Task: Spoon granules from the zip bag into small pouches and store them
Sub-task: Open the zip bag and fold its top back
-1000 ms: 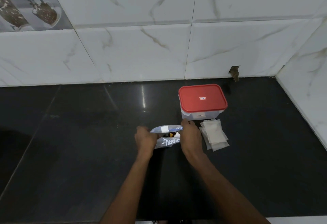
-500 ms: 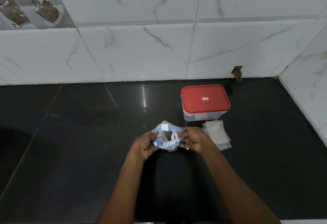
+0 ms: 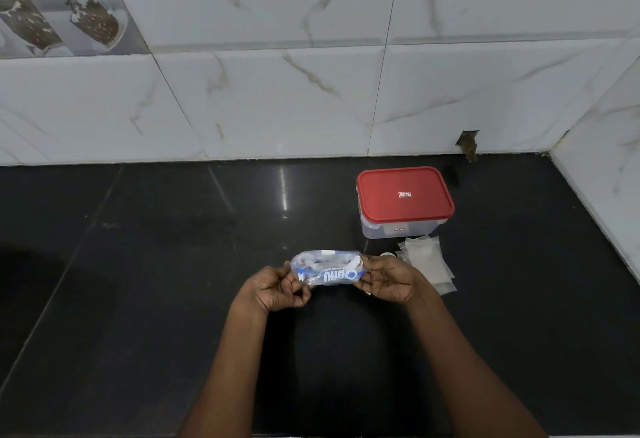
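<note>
A clear zip bag (image 3: 327, 268) with blue lettering is held just above the black counter, at the middle of the view. My left hand (image 3: 277, 287) pinches its left end and my right hand (image 3: 388, 278) grips its right end. Several small white pouches (image 3: 427, 261) lie in a loose stack on the counter just right of my right hand. A clear storage box with a red lid (image 3: 403, 197) stands shut behind the pouches. A small white round thing (image 3: 388, 254) peeks out beside my right hand; I cannot tell what it is.
The black counter (image 3: 156, 281) meets a white marble-tiled wall (image 3: 277, 101) at the back and another tiled wall (image 3: 609, 160) on the right. A dark hole (image 3: 468, 143) shows in the back wall near the corner.
Both hands have lifted the zip bag off the counter, drawn it slightly toward me and turned it so it lies sideways between them. The box and pouches have not moved.
</note>
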